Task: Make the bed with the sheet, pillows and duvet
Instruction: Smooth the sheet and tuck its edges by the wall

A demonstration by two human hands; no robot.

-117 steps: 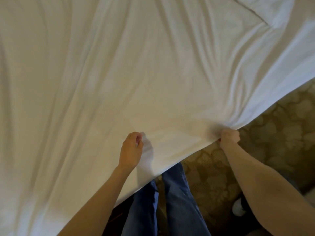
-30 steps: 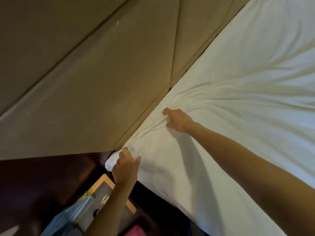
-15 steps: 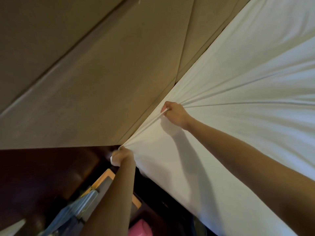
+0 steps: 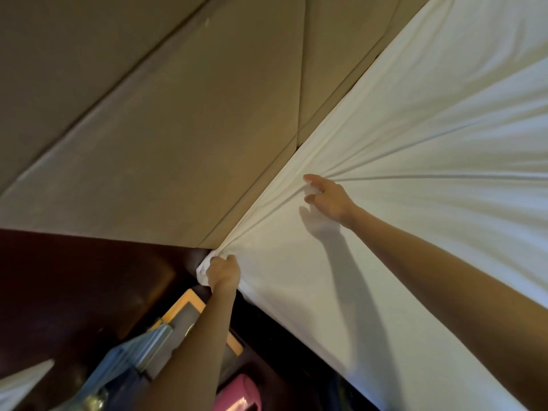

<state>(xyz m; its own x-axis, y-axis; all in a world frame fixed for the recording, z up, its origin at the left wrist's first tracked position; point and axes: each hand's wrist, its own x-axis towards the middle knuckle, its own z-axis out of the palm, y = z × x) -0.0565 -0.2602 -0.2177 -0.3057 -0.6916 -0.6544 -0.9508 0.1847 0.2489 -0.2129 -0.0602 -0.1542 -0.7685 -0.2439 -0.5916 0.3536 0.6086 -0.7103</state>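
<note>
A white sheet [image 4: 415, 203] covers the mattress and runs up to the beige padded headboard [image 4: 163, 129]. My left hand [image 4: 224, 272] is clenched on the bunched corner of the sheet at the bed's head corner. Tight creases fan out from that corner across the bed. My right hand [image 4: 329, 198] hovers over the sheet near the headboard edge, fingers spread and holding nothing, its shadow falling on the fabric below. No pillows or duvet are in view.
A dark wooden nightstand [image 4: 74, 292] sits left of the bed corner. On it lie an orange-edged tray [image 4: 189, 304] and a blue-grey object [image 4: 130, 354]. Something pink [image 4: 240, 393] shows below, near the bed side.
I moved from the bed's side to its head corner. In the last half second my right hand let go of the sheet and spread its fingers; my left hand still grips the corner.
</note>
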